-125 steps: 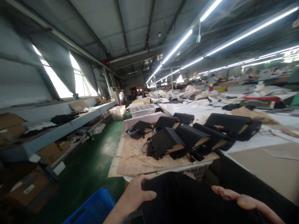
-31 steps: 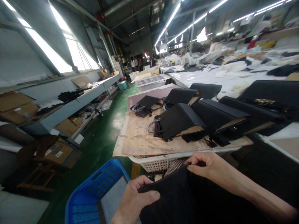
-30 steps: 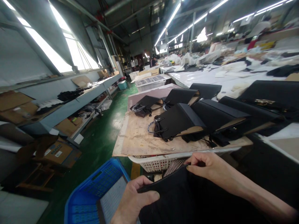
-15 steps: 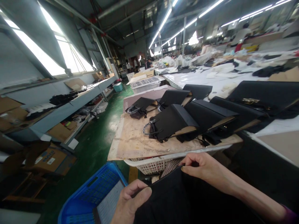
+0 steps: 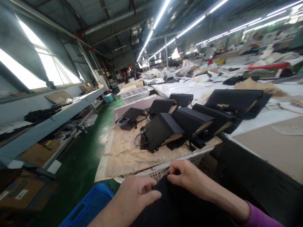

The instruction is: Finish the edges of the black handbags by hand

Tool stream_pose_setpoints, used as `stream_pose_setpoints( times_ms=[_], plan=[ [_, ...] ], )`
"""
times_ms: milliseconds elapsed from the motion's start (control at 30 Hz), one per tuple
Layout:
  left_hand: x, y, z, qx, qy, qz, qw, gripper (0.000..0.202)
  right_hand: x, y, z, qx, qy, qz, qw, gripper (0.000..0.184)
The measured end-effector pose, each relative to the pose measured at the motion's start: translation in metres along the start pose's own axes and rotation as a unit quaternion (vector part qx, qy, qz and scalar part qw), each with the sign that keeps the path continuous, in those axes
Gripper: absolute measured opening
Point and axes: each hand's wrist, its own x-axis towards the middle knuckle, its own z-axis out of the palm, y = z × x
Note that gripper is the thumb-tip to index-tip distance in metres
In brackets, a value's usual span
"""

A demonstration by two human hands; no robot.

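Note:
A large piece of black material (image 5: 175, 201), dark and smooth, hangs in front of me, its lower part running out of view. My right hand (image 5: 187, 176) pinches its top edge between thumb and fingers. Just to the left, my left hand (image 5: 134, 195) is closed on the same edge, thumb along the near side. Beyond my hands, several black handbags (image 5: 163, 130) lie on a worn board, some with handles wrapped in clear plastic. Whether the material is part of such a bag I cannot tell.
The board (image 5: 118, 160) rests above a white plastic basket (image 5: 153, 173). A blue crate (image 5: 92, 201) stands on the green floor (image 5: 82, 164) to the left. A long shelf (image 5: 54, 123) runs under the windows. Cluttered white tables (image 5: 165, 88) and people lie farther back.
My left hand has moved closer to my right hand along the material's edge. The view has swung right, so the bags and crate sit lower and farther left.

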Motion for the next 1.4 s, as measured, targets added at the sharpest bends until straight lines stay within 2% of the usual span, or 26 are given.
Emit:
stream_pose_setpoints(
  times_ms=[200, 333, 400, 467, 633, 800, 1000, 1133, 1233, 1400],
  plan=[
    [0.028, -0.005, 0.017, 0.168, 0.020, 0.079, 0.982, 0.031, -0.002, 0.006, 0.002, 0.000, 0.013, 0.009, 1.000, 0.008],
    [0.031, -0.010, 0.022, 0.297, 0.023, 0.104, 0.949, 0.031, 0.000, 0.010, 0.006, 0.001, 0.009, -0.002, 1.000, 0.007],
    [0.030, -0.012, 0.021, 0.325, 0.010, 0.107, 0.940, 0.033, 0.002, 0.010, 0.007, -0.002, 0.008, -0.009, 1.000, 0.007],
    [0.030, -0.014, 0.019, 0.304, -0.007, 0.109, 0.947, 0.031, 0.005, 0.011, 0.006, -0.004, 0.004, -0.013, 1.000, 0.008],
    [0.032, -0.019, 0.016, 0.165, -0.020, 0.095, 0.982, 0.021, 0.005, 0.014, 0.002, -0.001, 0.000, -0.018, 1.000, 0.008],
    [0.031, -0.021, 0.015, 0.105, -0.045, 0.088, 0.990, 0.024, 0.000, 0.017, 0.000, 0.010, 0.000, -0.013, 1.000, 0.009],
    [0.036, -0.021, 0.016, 0.113, -0.044, 0.077, 0.990, 0.030, 0.000, 0.017, 0.003, 0.005, 0.027, 0.010, 1.000, 0.009],
    [0.051, -0.016, 0.017, 0.142, -0.019, 0.075, 0.987, 0.026, 0.002, 0.014, 0.005, -0.005, 0.042, 0.023, 0.999, 0.008],
    [0.064, -0.009, 0.020, 0.124, -0.026, 0.080, 0.989, 0.023, 0.004, 0.016, 0.006, -0.011, 0.050, 0.035, 0.998, 0.010],
    [0.075, -0.001, 0.023, 0.100, -0.045, 0.072, 0.991, 0.027, -0.005, 0.019, -0.008, -0.004, 0.021, 0.030, 0.999, 0.008]
  ],
)
